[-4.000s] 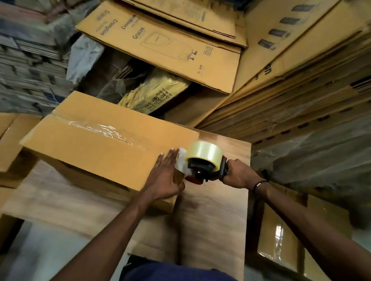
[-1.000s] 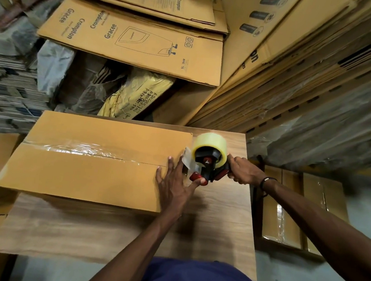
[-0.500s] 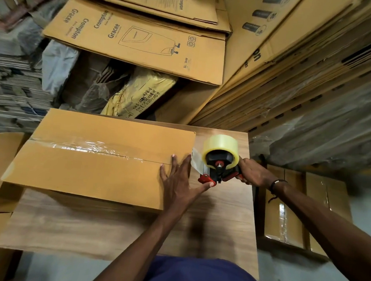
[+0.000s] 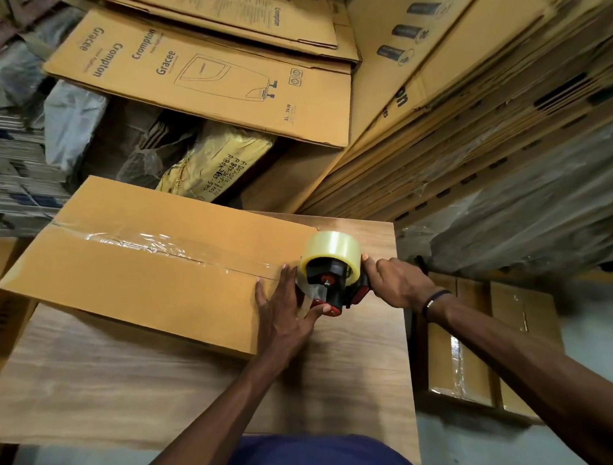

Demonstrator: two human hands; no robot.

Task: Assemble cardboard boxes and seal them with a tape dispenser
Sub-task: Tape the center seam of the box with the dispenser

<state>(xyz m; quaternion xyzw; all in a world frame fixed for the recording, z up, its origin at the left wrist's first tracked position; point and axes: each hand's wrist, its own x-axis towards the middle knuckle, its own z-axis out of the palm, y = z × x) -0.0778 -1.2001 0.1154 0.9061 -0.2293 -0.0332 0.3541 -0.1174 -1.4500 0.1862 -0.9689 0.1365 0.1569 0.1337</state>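
Cardboard box is lying on the wooden surface, flaps closed, with a wrinkly strip of clear tape running along the centre seam right up to the left fingers. The left hand is pressed flat on the box's near right corner, fingers straight and spread, thumb reaching out to touch the red bottom of the tape dispenser. The dispenser sits just past those fingertips at the box's right edge, clear roll on top. The right hand is wrapped tight around its handle, dark band on the wrist. Behind all this, flat printed cartons are stacked up, and taped boxes sit lower down, right of the gripping hand.
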